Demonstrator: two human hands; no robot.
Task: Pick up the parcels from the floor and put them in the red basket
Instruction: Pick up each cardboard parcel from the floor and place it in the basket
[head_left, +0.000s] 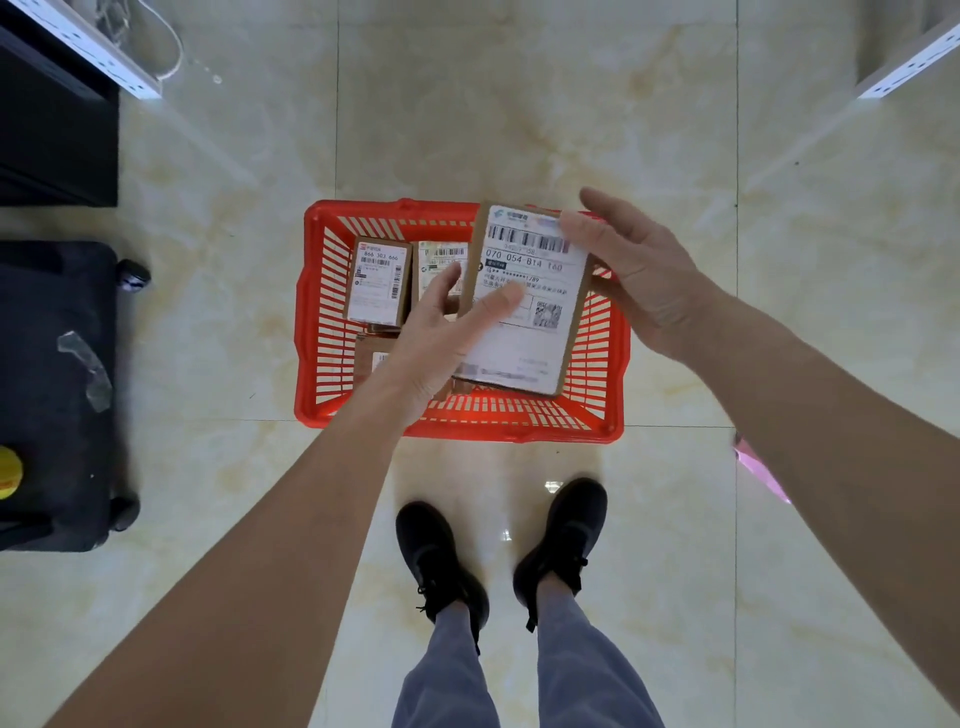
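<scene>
Cardboard parcel (530, 343) aloft between both hands, label up, directly over the right half of the red basket (311, 317), clear of its rim. Long axis running from the basket's far edge to its near edge, tipped a little so the near end leans toward the right wall.

Left hand (441, 338): pinches the parcel's left long edge, thumb laid across the label, one finger showing past the edge, the rest hidden beneath. Right hand (644, 275): steadies the far right corner with straight, spread fingers (602, 202), thumb tip resting on the label's top; looks like support more than a firm clasp.

Straight below: basket floor on the right side, hidden by the parcel itself, so cannot tell how much room is free there. To the left inside the basket: a small labelled box (376, 283) against the left wall, another parcel (441, 254) just beside it, more cardboard under those.

Judged next: lowering straight down, no sideways travel needed, long axis already matching the basket's depth. Probably left hand governing the descent, being the firmer hold. Risk: near right corner catching the slatted right wall unless squared first.
</scene>
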